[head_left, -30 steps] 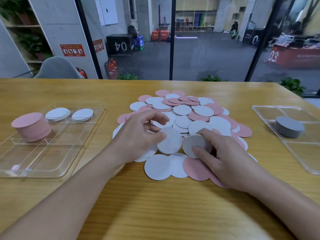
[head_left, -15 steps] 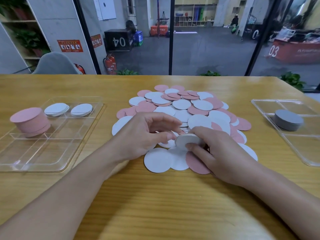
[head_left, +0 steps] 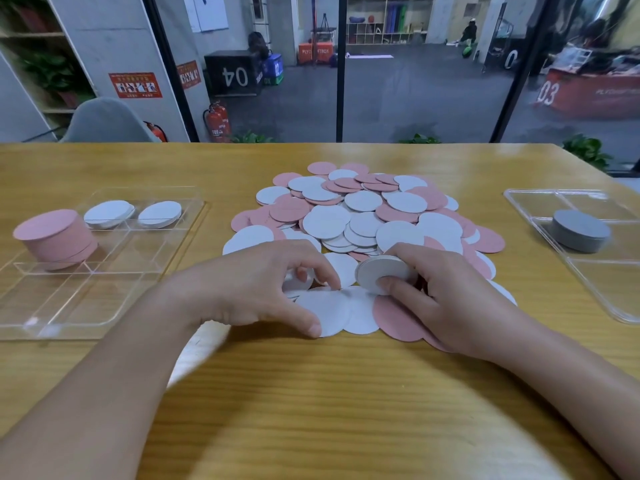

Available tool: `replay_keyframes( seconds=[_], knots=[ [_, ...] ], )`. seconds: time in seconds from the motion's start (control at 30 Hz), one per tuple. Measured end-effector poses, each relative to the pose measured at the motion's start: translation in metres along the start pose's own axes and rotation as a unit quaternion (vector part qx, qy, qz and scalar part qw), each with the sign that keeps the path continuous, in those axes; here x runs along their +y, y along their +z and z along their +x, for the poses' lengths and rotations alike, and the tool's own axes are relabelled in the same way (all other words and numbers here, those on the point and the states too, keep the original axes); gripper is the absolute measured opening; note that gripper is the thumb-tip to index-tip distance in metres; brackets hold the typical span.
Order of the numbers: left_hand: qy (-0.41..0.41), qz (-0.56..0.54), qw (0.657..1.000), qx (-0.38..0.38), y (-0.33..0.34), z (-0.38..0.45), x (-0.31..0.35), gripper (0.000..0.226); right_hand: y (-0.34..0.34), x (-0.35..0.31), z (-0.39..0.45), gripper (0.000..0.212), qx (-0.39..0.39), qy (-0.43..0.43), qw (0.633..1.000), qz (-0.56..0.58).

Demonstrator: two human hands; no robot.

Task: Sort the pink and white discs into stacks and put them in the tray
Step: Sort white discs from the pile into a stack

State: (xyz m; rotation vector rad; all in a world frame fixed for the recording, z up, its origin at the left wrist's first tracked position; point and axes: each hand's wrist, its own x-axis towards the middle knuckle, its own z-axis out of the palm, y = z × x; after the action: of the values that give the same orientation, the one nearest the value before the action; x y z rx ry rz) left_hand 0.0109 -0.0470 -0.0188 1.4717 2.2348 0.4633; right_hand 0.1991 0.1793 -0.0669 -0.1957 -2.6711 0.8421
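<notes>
Discs everywhere, pink and white discs heaped in a loose overlapping pile at centre frame on the wooden tabletop. At the pile's lower edge the right hand pinches a thin stack of white discs, thumb pressed on its face and fingers curled round the far rim, tilted up, probably so the edges stay lined up while more are added. Just to its left, the left hand has its fingers curled down over a single white disc, seemingly nipping it free of the pile, with the thumb resting on another white disc lower down. That one looks bound for the right hand's stack.

Over at mid left sits the clear tray, dividers visible: a tall pink stack in its left compartment, two short white stacks in the compartments at its top. At far right a second clear tray carries a grey stack. Plenty of sorting left, judging by that pile.
</notes>
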Motion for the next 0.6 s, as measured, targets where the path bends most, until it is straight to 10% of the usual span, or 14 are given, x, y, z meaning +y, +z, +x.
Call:
replay_keyframes(
  seconds=[0.6],
  knots=[
    [0.047,-0.254,0.931,0.259,0.021,0.029,-0.009,0.01,-0.006,0.005,0.0,0.015,0.02,0.017,1.0,-0.005]
  ],
)
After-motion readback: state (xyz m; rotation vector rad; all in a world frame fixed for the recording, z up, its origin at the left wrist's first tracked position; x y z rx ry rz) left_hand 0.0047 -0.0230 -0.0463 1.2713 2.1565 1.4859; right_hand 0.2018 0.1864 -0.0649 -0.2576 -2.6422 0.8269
